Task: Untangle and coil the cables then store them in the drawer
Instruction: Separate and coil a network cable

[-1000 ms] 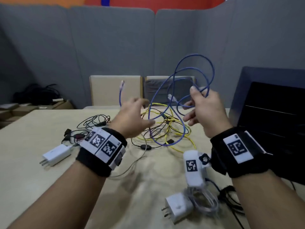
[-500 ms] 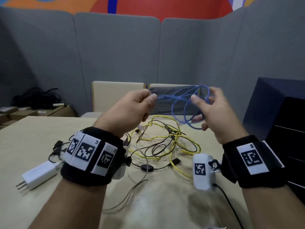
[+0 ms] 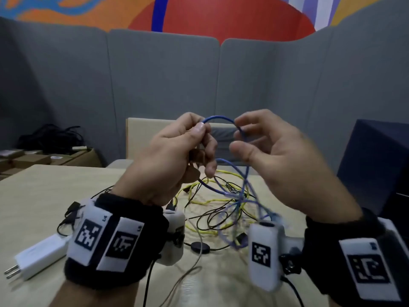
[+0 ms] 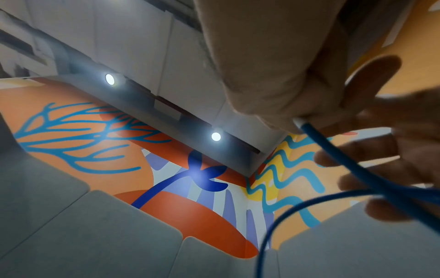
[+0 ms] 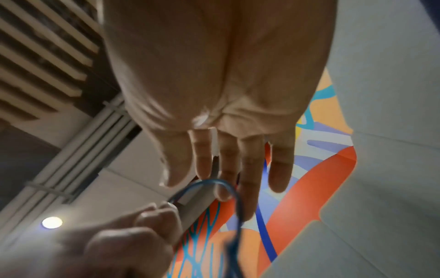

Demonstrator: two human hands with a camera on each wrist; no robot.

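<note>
2 hands (image 3: 177, 156) closer now; blue cable (image 3: 221, 118) arches between.

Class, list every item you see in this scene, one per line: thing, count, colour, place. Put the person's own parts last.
Thin blue cable: one, blue, held up between both hands, trailing to the table.
Yellow cable: one, yellow, tangled on the table.
Thin black cables: several, black, in the same tangle.
White plug adapter: one, white, table's left.
Light wooden table: one, beige.
Grey partition panels: several, grey, behind the table.
Dark cabinet: one, navy, right.
Left hand: pinches the blue cable.
Right hand: fingers loosely curved, cable looped over them; grip unclear.
</note>
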